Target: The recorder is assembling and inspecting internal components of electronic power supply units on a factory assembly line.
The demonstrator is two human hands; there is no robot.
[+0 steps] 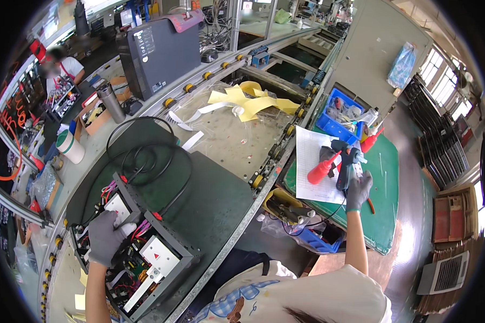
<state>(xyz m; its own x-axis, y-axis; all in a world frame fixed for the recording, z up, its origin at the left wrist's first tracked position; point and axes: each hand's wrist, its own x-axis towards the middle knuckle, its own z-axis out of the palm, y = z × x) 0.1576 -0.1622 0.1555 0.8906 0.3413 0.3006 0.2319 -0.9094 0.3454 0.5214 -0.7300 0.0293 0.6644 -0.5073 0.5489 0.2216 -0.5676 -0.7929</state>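
Note:
An open black metal chassis (170, 274) full of circuit boards, coloured wires and pale metal plates lies on the dark mat at the lower left. My left hand (104, 237), in a grey glove with pale fingertips, reaches over it. Its visible fingers are apart and touch the area beside a pale plate (117, 205). At the right, on the green table, my gloved right hand (359, 191) is closed at the handle of a dark glue gun (344, 175); part of the grip is hidden. A red squeeze bottle (319, 171) lies next to the gun on a printed sheet (311, 188).
A black cable (145, 161) coils on the mat (215, 199) behind the chassis. Yellow paper scraps (250, 105) lie on the roller line. A blue bin (337, 126) stands at the green table's (380, 215) far edge. A tall black case (159, 59) and a co-worker (62, 72) are farther left.

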